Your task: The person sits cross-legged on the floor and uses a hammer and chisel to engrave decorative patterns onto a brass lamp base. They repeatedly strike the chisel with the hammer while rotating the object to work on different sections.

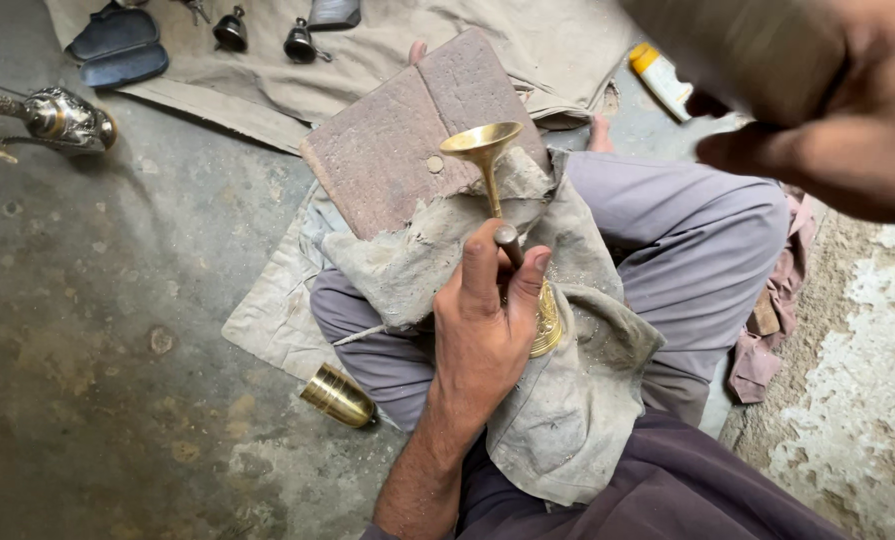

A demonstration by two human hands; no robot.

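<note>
Pointing flared end away: brass goblet point(497, 200)

The funnel point(483, 150) is gleaming as polished yellow brass, smooth and glossy. The punch point(508, 243) is showing dull grey metal. The rag point(567, 400) is lying as coarse, dusty cloth, matt and stained. The slab point(397, 140) is looking rough, reddish and matt. The cup point(338, 396) is shining brassy and ridged. The floor point(97, 330) is looking like worn, mottled concrete.
</note>
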